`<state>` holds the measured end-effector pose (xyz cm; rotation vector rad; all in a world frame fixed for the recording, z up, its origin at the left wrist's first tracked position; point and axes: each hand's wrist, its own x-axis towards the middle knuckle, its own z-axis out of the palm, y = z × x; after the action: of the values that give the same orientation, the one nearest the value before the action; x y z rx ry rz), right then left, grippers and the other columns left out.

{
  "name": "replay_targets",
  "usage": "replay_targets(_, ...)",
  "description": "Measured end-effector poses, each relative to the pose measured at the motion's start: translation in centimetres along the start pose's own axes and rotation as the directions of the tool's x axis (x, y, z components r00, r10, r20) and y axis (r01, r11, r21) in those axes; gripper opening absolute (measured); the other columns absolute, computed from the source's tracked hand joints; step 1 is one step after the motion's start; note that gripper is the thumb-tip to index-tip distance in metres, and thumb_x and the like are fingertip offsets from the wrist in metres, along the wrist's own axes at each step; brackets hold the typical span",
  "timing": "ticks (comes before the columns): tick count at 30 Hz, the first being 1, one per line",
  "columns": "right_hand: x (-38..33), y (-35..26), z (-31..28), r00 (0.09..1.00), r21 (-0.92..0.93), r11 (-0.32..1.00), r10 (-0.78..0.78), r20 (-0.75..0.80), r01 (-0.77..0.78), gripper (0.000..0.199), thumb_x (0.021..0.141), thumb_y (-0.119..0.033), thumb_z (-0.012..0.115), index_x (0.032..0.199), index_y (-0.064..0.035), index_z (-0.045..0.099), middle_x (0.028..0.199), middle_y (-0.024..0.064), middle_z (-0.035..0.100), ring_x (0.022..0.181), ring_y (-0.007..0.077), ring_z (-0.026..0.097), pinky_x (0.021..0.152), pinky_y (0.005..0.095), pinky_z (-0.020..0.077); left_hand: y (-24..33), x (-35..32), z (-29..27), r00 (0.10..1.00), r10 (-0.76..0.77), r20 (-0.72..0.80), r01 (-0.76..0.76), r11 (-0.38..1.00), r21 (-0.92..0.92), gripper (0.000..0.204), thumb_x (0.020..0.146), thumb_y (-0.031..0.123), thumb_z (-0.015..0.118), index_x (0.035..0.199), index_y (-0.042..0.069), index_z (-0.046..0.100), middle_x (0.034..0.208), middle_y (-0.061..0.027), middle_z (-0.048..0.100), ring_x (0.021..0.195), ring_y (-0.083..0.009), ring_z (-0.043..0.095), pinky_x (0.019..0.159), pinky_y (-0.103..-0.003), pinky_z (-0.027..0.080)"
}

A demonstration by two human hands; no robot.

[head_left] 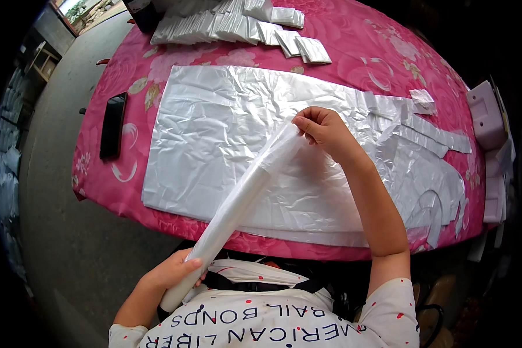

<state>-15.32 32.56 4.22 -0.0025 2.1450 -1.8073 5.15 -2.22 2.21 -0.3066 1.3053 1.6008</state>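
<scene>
Folded plastic film stretches aslant from near left, by the person's lap, to far right, over the silvery sheets on the pink tablecloth. It is milky white and glossy, a long narrow strip, dense toward its rounded near end and thin, almost see-through and loosely creased at the far one. The left hand is wrapped around its near part; the right hand pinches its far edge between thumb and fingers.
</scene>
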Motion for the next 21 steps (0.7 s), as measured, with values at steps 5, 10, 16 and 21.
replay_targets(5,-0.2,-0.7,0.1,0.981,0.037,0.984,0.169,0.094,-0.173,0.03,0.087,-0.034,0.061,0.086,-0.0044,0.063,0.071,-0.0014,0.057,0.059,0.0045,0.049,0.054,0.0194,0.0405,0.2,0.1,0.0,0.999,-0.037,0.005,0.038,0.997,-0.064,0.059,0.076,0.054,0.063,0.1,0.001,0.054,0.072,-0.0062,0.056,0.059,-0.0126,0.054,0.056,-0.025,0.046)
replay_targets(10,-0.6,-0.7,1.9,0.966,-0.102,0.994,0.059,0.25,-0.035,0.025,0.086,-0.03,0.064,0.082,-0.0054,0.062,0.063,-0.004,0.053,0.055,0.0028,0.046,0.052,0.0186,0.0378,0.4,0.1,-0.2,0.996,-0.072,0.058,0.08,0.986,-0.149,0.061,0.073,0.054,0.066,0.1,0.0,0.054,0.071,-0.0067,0.056,0.057,-0.0131,0.054,0.055,-0.025,0.045)
replay_targets(16,-0.8,-0.7,1.7,0.983,-0.126,0.99,0.081,0.162,-0.06,0.021,0.085,-0.022,0.066,0.077,-0.0039,0.062,0.06,-0.0041,0.051,0.054,0.0025,0.043,0.049,0.0192,0.0349,0.2,0.5,-0.5,0.985,-0.081,0.154,0.102,0.986,-0.132,0.061,0.071,0.052,0.069,0.101,0.0,0.054,0.071,-0.0071,0.056,0.057,-0.0133,0.054,0.055,-0.026,0.044)
replay_targets(21,-0.4,0.1,-0.5,1.0,-0.225,0.974,0.02,-0.006,-0.021,0.021,0.084,-0.021,0.066,0.078,-0.0005,0.063,0.061,-0.0023,0.053,0.053,0.0043,0.044,0.05,0.0215,0.0373,0.4,1.0,-0.5,0.979,-0.086,0.185,0.101,0.992,-0.072,0.056,0.073,0.045,0.071,0.102,0.0,0.053,0.072,-0.0069,0.057,0.059,-0.0132,0.056,0.058,-0.026,0.045)
